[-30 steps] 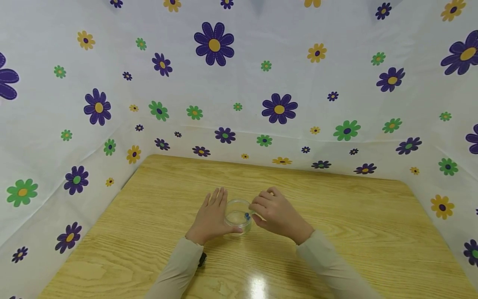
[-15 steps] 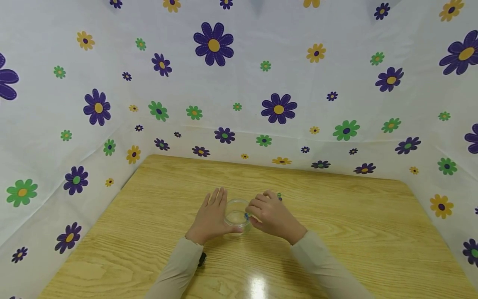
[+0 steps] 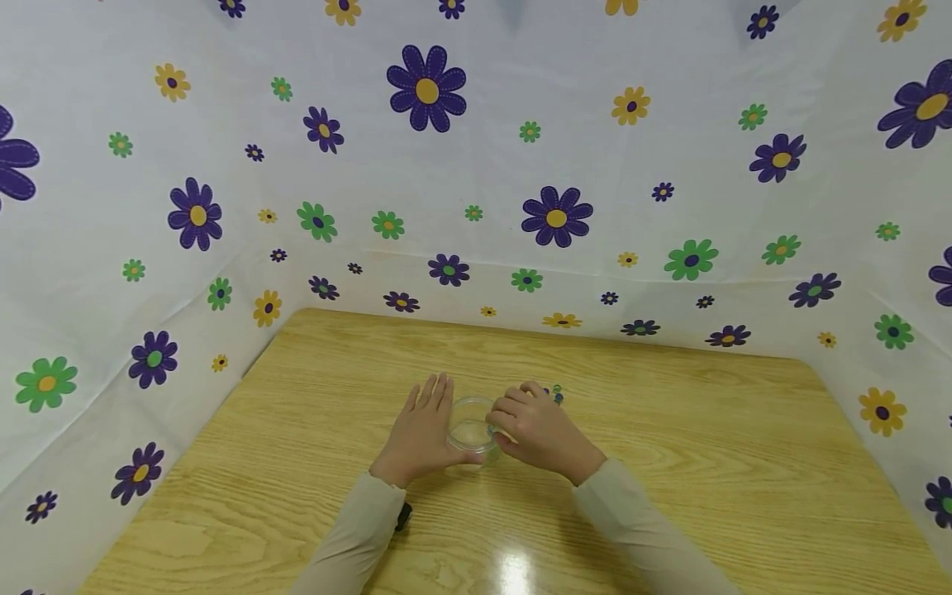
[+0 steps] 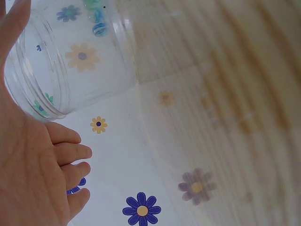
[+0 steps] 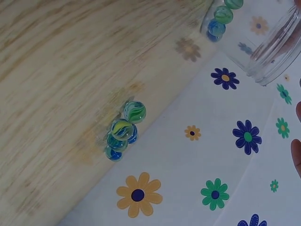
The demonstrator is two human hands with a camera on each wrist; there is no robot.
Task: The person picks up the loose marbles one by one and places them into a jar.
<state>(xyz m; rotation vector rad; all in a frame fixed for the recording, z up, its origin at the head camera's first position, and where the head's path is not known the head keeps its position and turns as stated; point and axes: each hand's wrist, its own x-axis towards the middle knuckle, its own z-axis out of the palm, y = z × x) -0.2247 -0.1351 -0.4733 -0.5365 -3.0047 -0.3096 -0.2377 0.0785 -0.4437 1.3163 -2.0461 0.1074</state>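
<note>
Head cam: one clear screw-neck jar (image 3: 468,434) on the wooden table (image 3: 357,364), left hand (image 3: 418,436) straight-fingered against it, right hand (image 3: 541,431) with bent fingers at the rim, can't tell if they're pinching anything. Right wrist shows five swirly marbles (image 5: 122,129) clumped on the table, at least four inside the jar.

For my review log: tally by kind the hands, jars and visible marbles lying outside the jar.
Hands: 2 (left hand, right hand)
Clear jars: 1 (jar)
Marbles outside the jar: 5 distinguishable (marbles, overlapping in the right wrist view)
Total: 8
</note>
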